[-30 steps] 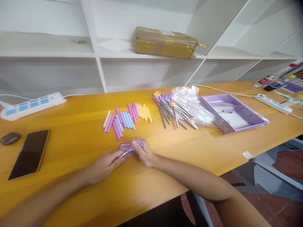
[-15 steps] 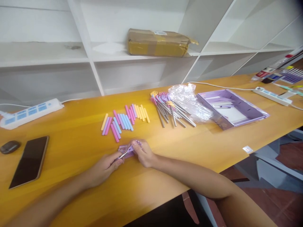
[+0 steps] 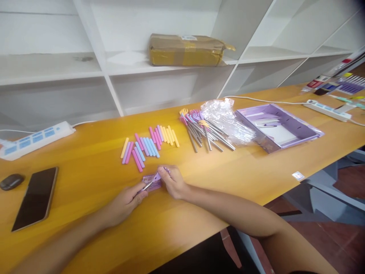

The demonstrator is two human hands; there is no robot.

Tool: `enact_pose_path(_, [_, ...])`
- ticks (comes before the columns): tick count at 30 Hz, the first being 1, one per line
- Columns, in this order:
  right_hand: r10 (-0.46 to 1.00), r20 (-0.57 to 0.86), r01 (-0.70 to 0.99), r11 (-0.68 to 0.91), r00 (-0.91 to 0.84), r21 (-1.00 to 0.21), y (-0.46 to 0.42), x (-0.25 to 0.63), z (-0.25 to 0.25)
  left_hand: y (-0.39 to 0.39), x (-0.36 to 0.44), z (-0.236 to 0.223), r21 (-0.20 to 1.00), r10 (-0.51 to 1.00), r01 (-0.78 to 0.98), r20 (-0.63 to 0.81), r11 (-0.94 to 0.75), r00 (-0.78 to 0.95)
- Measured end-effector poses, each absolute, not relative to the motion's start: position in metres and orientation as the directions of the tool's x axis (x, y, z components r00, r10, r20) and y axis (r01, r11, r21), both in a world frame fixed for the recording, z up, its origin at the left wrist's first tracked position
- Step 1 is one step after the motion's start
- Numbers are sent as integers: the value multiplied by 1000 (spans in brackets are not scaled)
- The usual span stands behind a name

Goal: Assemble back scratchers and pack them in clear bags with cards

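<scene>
My left hand [image 3: 128, 201] is closed around the metal rod of a back scratcher [image 3: 148, 185]. The purple claw head of that same scratcher is pinched in my right hand [image 3: 173, 182]. Under it on the table, a small purple clear-wrapped packet [image 3: 155, 185] shows between the hands. Beyond them lie loose pink, blue, purple and yellow grip sleeves [image 3: 148, 146] in loose rows. To their right is a pile of metal-rod scratchers [image 3: 207, 131] with coloured claw heads.
Crumpled clear plastic [image 3: 228, 120] lies between the pile and a purple open box [image 3: 303, 140] holding papers. A phone [image 3: 35, 199], a dark mouse-like object [image 3: 11, 182] and a power strip [image 3: 40, 139] sit left. White shelves behind hold a taped carton [image 3: 186, 51].
Both hands keep their hold on the back scratcher, with only a slight shift of the right hand on the claw head. The camera view has moved a little.
</scene>
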State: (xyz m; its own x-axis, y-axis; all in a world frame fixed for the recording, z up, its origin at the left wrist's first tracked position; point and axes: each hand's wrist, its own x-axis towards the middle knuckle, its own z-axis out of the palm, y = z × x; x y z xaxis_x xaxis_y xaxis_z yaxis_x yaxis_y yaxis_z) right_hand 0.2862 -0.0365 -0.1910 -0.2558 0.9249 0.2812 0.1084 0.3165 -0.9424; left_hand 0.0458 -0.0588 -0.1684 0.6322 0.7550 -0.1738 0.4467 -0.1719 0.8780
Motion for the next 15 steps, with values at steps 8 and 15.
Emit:
enact_pose_path(8, [981,143,143,162,-130,-976,-9,312,-165,-58,49,-160,887,726,460,-284,-50,626])
enact_pose_path(15, [970,243,370,220,15,-903,53,477,-114,-55,50,-153,845,688,513,-283,-150,668])
